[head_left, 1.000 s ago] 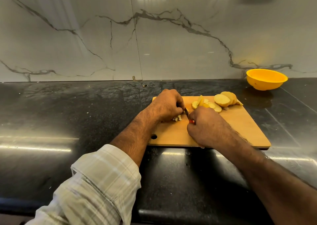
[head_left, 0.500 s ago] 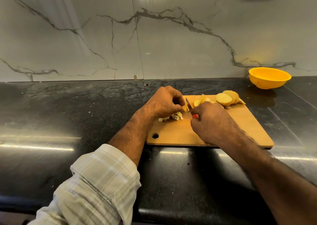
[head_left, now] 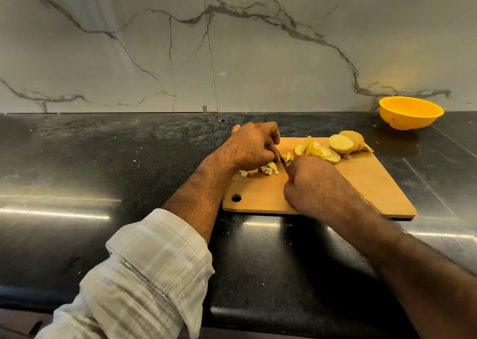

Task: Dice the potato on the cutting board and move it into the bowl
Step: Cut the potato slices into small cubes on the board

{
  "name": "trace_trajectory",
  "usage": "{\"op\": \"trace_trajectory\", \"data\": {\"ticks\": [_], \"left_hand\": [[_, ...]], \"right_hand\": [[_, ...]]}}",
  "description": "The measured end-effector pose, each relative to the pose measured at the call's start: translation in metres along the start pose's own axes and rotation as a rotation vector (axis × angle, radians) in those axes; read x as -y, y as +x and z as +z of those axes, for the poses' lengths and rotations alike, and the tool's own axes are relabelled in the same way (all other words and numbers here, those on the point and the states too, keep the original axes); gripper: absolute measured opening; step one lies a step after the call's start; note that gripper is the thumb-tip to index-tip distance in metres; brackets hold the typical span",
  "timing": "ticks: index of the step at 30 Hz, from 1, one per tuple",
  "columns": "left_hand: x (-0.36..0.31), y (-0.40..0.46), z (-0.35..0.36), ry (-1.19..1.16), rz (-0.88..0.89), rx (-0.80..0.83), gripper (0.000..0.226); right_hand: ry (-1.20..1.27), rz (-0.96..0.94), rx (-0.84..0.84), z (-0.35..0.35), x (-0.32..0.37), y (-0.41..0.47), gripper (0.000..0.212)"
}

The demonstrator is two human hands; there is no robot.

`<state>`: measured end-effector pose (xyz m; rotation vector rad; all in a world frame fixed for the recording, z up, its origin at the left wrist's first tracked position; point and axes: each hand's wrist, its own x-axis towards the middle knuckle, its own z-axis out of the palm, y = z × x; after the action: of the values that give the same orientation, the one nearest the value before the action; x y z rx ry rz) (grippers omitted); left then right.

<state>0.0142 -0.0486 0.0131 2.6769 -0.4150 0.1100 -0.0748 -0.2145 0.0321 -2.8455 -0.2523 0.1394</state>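
A wooden cutting board (head_left: 361, 183) lies on the black counter. Round potato slices (head_left: 340, 143) are stacked at its far right, with thinner cut pieces (head_left: 308, 149) beside them. A small pile of diced potato (head_left: 268, 169) sits at the board's far left. My left hand (head_left: 254, 145) is curled over a potato piece just right of the dice, pinning it down. My right hand (head_left: 309, 183) grips a small knife (head_left: 282, 161) with a red handle; the blade points away from me between the two hands. The yellow bowl (head_left: 410, 112) stands off the board at the far right, by the wall.
The black stone counter (head_left: 116, 170) stretches far to the left of the board. A marble-patterned wall (head_left: 180, 54) backs it. The counter's front edge runs near the bottom of the view. My left forearm wears a rolled plaid sleeve (head_left: 144, 274).
The knife blade has moved toward the far side of the board, close to the left fingers. More of the diced pile now shows left of the blade.
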Motion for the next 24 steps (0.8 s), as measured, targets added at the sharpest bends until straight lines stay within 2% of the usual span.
{"op": "trace_trajectory", "data": {"ticks": [8,13,18,24], "left_hand": [[-0.004,-0.002,0.001,0.031,-0.031,0.002,0.029],[-0.004,-0.001,0.001,0.011,-0.022,-0.053,0.032],[-0.01,0.005,0.005,-0.054,-0.036,0.059,0.034],[-0.01,0.011,0.007,-0.072,-0.05,0.05,0.036]], "right_hand": [[0.032,-0.039,-0.03,0.003,-0.001,0.005,0.038],[0.137,-0.012,-0.169,-0.015,-0.021,-0.004,0.042],[0.066,0.008,-0.09,-0.018,-0.015,-0.01,0.042],[-0.045,0.065,-0.009,-0.019,-0.011,-0.013,0.046]]}}
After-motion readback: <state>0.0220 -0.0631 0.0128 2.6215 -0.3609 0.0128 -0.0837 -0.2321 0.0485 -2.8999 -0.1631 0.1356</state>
